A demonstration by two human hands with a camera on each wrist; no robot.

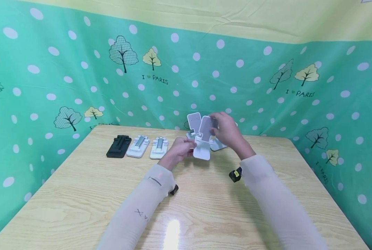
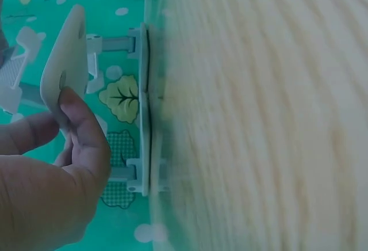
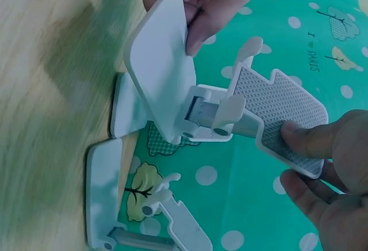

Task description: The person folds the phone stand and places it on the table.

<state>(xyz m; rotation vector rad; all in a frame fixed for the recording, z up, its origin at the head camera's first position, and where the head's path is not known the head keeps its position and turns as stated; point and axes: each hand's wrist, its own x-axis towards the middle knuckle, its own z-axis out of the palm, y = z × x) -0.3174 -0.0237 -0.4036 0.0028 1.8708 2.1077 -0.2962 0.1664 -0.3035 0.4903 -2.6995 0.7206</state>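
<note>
A white phone stand point(image 1: 201, 151) is held unfolded above the table by both hands. My left hand point(image 1: 182, 148) pinches the edge of its flat base, seen close up in the left wrist view as a white base plate point(image 2: 68, 61). At the upper end, my right hand point(image 1: 224, 129) grips the grey-padded back plate point(image 3: 282, 110) between thumb and fingers. Two hooked lips and a jointed arm show between the plates in the right wrist view. Behind the held stand, another unfolded white stand point(image 1: 194, 120) is partly hidden. A further stand base point(image 1: 218, 144) lies under my right hand.
To the left lie a folded black phone stand point(image 1: 119, 147), a folded white stand point(image 1: 138, 146) and a second folded white one point(image 1: 159, 148) in a row. The wooden table point(image 1: 79, 194) meets a green dotted curtain point(image 1: 160, 93) at its back edge.
</note>
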